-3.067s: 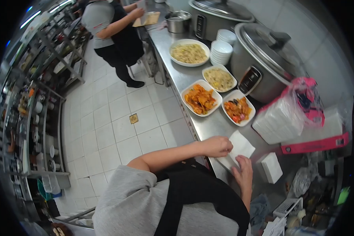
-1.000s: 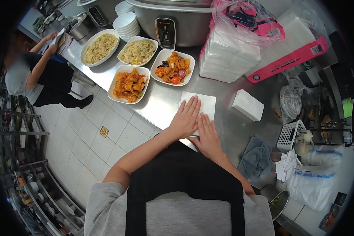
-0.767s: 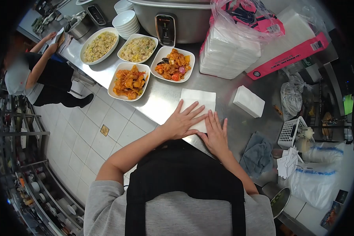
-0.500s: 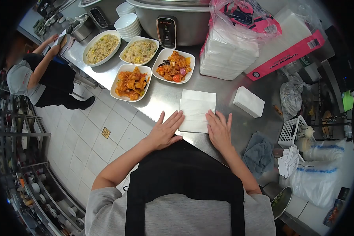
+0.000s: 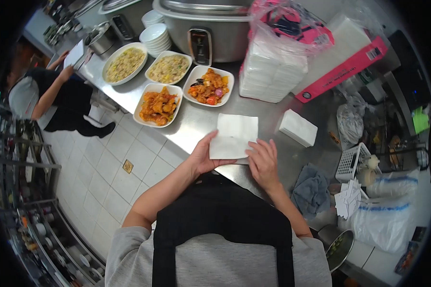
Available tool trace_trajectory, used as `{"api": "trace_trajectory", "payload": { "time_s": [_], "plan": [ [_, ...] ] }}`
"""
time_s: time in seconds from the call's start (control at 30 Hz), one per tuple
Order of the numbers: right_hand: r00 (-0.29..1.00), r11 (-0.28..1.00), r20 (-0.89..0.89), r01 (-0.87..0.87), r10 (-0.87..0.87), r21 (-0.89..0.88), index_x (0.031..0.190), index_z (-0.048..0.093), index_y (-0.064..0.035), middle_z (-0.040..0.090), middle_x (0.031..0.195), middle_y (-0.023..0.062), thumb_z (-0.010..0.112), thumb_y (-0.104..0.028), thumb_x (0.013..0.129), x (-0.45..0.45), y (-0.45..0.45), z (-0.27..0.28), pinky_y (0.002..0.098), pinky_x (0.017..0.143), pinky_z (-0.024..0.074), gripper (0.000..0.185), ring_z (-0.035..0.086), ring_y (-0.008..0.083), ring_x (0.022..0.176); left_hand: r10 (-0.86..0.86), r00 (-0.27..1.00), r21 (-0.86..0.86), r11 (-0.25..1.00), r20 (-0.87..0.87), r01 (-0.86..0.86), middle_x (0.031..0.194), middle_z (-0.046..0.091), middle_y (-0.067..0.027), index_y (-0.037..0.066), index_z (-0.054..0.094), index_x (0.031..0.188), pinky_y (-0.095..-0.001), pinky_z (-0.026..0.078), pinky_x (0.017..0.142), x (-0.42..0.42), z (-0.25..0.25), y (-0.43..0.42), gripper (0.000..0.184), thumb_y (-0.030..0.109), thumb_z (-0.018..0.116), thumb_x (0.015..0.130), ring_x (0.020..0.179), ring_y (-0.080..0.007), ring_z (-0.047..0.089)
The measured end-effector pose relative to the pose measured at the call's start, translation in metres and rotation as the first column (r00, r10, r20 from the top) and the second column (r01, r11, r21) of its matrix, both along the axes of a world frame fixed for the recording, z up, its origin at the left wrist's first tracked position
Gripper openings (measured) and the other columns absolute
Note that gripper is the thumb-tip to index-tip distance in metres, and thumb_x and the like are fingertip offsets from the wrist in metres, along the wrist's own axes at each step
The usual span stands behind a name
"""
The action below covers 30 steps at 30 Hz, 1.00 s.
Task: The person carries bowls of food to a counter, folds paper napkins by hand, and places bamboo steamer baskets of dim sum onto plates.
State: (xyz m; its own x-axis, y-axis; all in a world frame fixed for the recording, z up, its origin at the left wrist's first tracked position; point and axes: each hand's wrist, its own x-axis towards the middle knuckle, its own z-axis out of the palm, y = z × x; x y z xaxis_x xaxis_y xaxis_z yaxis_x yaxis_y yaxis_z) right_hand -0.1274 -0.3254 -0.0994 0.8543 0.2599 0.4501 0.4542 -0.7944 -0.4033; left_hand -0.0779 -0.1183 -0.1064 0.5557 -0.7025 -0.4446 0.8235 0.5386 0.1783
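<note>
A white paper napkin [image 5: 233, 131] with a crease across it lies at the steel counter's edge, its near part lifted a little. My left hand [image 5: 205, 155] grips the near left corner, thumb along the side and fingers underneath. At the near right corner, my right hand [image 5: 263, 163] has its fingers bent round the edge; its thumb is hard to make out. To the right rests a folded stack of white napkins [image 5: 298, 128], touched by neither hand.
Beyond my hands stand bowls of saucy fried food [image 5: 158, 106], [image 5: 209, 86] and two dishes of fried rice [image 5: 126, 64], [image 5: 168, 67]. Behind are a large cooker [image 5: 201, 33] and bagged napkins [image 5: 273, 67]. A grey cloth [image 5: 310, 191] lies right. Another person [image 5: 48, 98] stands at far left holding paper.
Both hands were flat on the napkin with fingers spread. Now they hold its near corners, and the near part is raised and shifted slightly left.
</note>
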Motion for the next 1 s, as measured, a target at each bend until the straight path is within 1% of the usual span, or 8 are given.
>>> {"api": "trace_trajectory", "payload": {
  "time_s": [0.07,0.1,0.17,0.2,0.27,0.43,0.83,1.0],
  "plan": [
    [0.995,0.964,-0.093,-0.006,0.032,0.267,0.095,0.058,-0.0021,0.056,0.106,0.0116,0.059,-0.007,0.076,-0.007,-0.007,0.003,0.0452,0.101,0.0266,0.019,0.046,0.0265,0.112,-0.087,0.972,0.299,0.954,0.217,0.019,0.117,0.051,-0.0185,-0.002,0.04,0.122,-0.0441,0.045,0.09,0.005,0.005,-0.019,0.047,0.027,0.052,0.088,0.107,-0.03,0.053],
    [0.996,0.965,-0.094,0.022,0.003,0.262,0.095,0.058,-0.0021,0.056,0.106,0.0116,0.059,-0.007,0.076,-0.007,-0.009,0.001,0.0452,0.101,0.0266,0.019,0.046,0.0265,0.112,-0.127,0.966,0.271,0.96,0.223,0.064,0.116,0.051,-0.0167,-0.002,0.04,0.122,-0.0426,0.046,0.091,0.011,0.01,-0.025,0.043,0.009,0.056,0.083,0.107,-0.0281,0.053],
    [0.943,0.592,-0.188,0.321,-0.276,0.74,0.095,0.058,0.0006,0.056,0.107,0.0129,0.058,-0.007,0.078,0.002,-0.013,-0.003,0.0373,0.089,0.0427,0.019,0.053,0.0209,0.102,-0.175,0.955,0.228,0.966,0.239,0.12,0.116,0.051,-0.0157,-0.002,0.041,0.122,-0.0407,0.046,0.09,0.019,0.022,-0.045,0.041,0.006,0.054,0.084,0.106,-0.0267,0.054],
    [0.937,0.587,-0.188,0.332,-0.294,0.738,0.095,0.058,0.0006,0.056,0.107,0.0129,0.058,-0.007,0.078,0.004,-0.024,0.002,0.0373,0.089,0.0427,0.019,0.053,0.0209,0.102,-0.195,0.947,0.192,0.97,0.255,0.149,0.116,0.051,-0.0146,-0.002,0.041,0.121,-0.0389,0.047,0.089,0.023,0.028,-0.056,0.038,0.004,0.052,0.085,0.104,-0.0254,0.055],
    [0.82,0.108,-0.522,0.511,0.234,0.853,0.095,0.058,0.0004,0.061,0.097,0.0081,0.058,-0.007,0.081,0.01,-0.058,0.017,0.0249,0.063,0.0497,0.016,0.059,0.0115,0.08,-0.231,0.921,0.212,0.962,0.313,0.169,0.111,0.055,-0.0134,-0.001,0.044,0.117,-0.0349,0.048,0.087,0.039,0.028,-0.084,0.034,0.003,0.051,0.084,0.101,-0.0222,0.057],
    [0.858,0.346,-0.478,0.514,-0.19,0.785,0.089,0.057,-0.0023,0.061,0.074,0.0013,0.06,-0.008,0.08,0.037,-0.142,0.009,0.0173,0.044,0.038,0.011,0.052,0.005,0.054,-0.394,0.632,0.52,0.854,0.667,-0.018,0.075,0.062,0.0008,0.003,0.055,0.096,-0.017,0.04,0.056,0.098,0.012,-0.16,0.021,0.01,0.065,0.079,0.062,-0.0032,0.052],
    [0.658,0.484,-0.369,0.742,-0.656,0.463,0.08,0.058,0.0006,0.058,0.057,0.0021,0.066,-0.01,0.074,0.049,-0.176,-0.039,0.0265,0.049,0.0399,0.015,0.051,0.0103,0.049,-0.499,0.441,0.659,0.65,0.746,-0.38,0.061,0.058,-0.0037,-0.001,0.053,0.097,-0.0258,0.044,0.052,0.121,-0.04,-0.212,0.035,0.013,0.072,0.07,0.055,-0.0108,0.054],
    [0.526,0.526,-0.367,0.844,-0.768,0.108,0.089,0.059,-0.0011,0.059,0.082,0.0073,0.066,-0.013,0.075,0.048,-0.168,-0.031,0.0305,0.064,0.0457,0.02,0.057,0.0169,0.073,-0.544,0.414,0.684,0.598,0.73,-0.419,0.07,0.061,-0.0064,0.001,0.055,0.095,-0.0282,0.045,0.056,0.116,-0.044,-0.207,0.038,0.013,0.074,0.065,0.062,-0.0132,0.057]
  ]
}}
